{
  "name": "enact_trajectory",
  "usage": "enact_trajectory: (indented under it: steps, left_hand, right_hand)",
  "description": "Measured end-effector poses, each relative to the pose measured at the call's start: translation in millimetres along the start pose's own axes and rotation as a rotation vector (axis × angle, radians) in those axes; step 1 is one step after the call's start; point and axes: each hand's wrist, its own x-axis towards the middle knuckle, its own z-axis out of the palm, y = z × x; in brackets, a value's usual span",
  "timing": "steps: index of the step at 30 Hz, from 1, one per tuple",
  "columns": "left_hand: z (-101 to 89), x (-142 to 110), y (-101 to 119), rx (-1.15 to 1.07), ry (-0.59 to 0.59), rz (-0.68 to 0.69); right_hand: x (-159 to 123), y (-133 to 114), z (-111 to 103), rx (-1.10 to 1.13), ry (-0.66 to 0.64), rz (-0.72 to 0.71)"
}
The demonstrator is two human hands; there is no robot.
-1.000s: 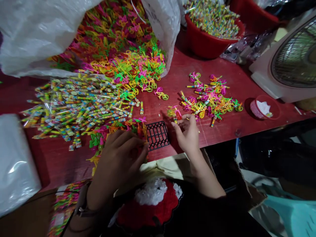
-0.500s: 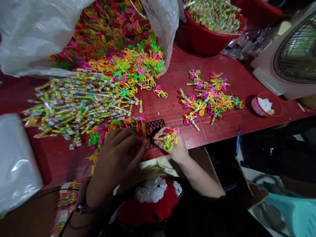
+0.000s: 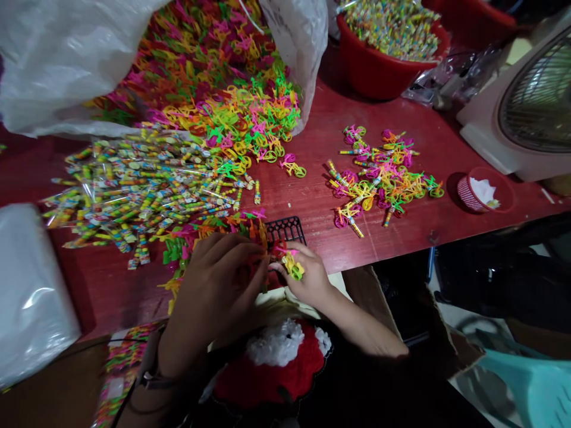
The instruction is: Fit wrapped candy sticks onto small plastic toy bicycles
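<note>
Just in front of the flat black plastic lattice rack (image 3: 288,229), on the person's side of it, the right hand (image 3: 310,278) grasps a small cluster of yellow-green, pink and red plastic pieces (image 3: 294,266). Its fingertips are close against those of the left hand (image 3: 216,267); whether they touch is unclear. Handling pieces this small seems to call for a light pinch near the tips, one hand steady while the other guides, since such thin plastic could bend or slip if squeezed hard.

The left hand lies to the rack's left, back upward, fingers curled and thumb drawn towards them; I cannot tell whether it grips anything, as the fingers hide it. The right hand turns inward, its forearm slanting in from the rack's near right.
</note>
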Motion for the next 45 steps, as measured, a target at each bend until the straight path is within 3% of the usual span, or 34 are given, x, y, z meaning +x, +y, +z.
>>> enact_trajectory:
  steps: [5,15,25,28,30,32,35,37,41,45]
  left_hand:
    - [-0.1,-1,-1,0.026,-0.018,-0.017]
    - [3.6,4,5,0.148,-0.081,0.131]
    - [6.1,9,4,0.104,0.017,0.088]
    - [6.2,8,3,0.089,0.03,0.083]
    - [6.6,6,0,0.076,0.033,0.094]
    - [6.8,3,-3,0.065,0.028,0.105]
    - [6.1,-1,-5,0.047,0.009,0.12]
    - [4.9,-2,-5,0.031,0.01,0.126]
    - [1.7,-3,-2,-0.008,-0.018,0.136]
    - [-0.5,-8,0,-0.032,-0.071,0.156]
  right_hand:
    - [0,-3,-5,-0.171,-0.082,-0.101]
    - [12,-23,-12,-0.459,-0.333,-0.101]
    - [11,-21,0,-0.568,-0.303,-0.075]
    - [10,-18,1,-0.501,-0.289,-0.061]
    - [10,-15,-9,-0.365,-0.259,-0.07]
    - [10,-11,-31,-0.266,-0.131,-0.028]
    - [10,2,-76,-0.394,0.291,0.176]
    - [10,14,-106,-0.547,0.464,0.309]
    - [6,28,-137,-0.585,0.391,0.406]
    - [3,15,-119,-0.124,0.348,0.445]
